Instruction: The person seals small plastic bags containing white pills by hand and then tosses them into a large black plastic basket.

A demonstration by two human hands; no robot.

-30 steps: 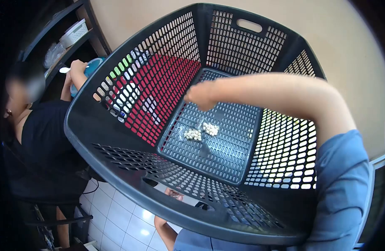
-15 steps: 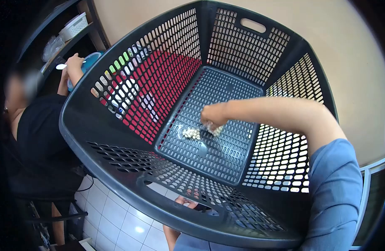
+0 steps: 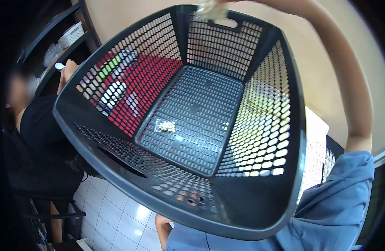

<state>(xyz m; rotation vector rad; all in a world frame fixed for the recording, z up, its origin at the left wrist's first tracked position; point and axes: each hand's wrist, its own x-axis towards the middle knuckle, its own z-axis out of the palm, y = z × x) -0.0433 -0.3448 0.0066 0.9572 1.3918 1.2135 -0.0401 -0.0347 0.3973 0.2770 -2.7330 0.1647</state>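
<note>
A large black slotted plastic basket (image 3: 280, 209) fills the middle of the view, tilted so that I look down into it. On its floor lies a small clear bag of white pieces (image 3: 167, 126). At the top edge of the frame, my right hand (image 3: 230, 1) is mostly cut off and grips another clear bag of whitish pieces (image 3: 212, 10), blurred, above the basket's far rim. My left hand (image 3: 189, 197) is behind the near wall; bits of its fingers show through the slots, and its grip is hidden.
A co-worker in a black top (image 3: 46, 138) is at the left, with a hand (image 3: 69, 69) by a white spoon (image 3: 59, 66). Behind stands a dark shelf with a white basket (image 3: 72, 35). White papers (image 3: 314, 146) lie to the right; tiled floor (image 3: 125, 213) shows below.
My right hand has risen out of the basket to its far rim, carrying a bag of white pieces. The other bag stays on the basket floor. The basket appears shifted left in view.
</note>
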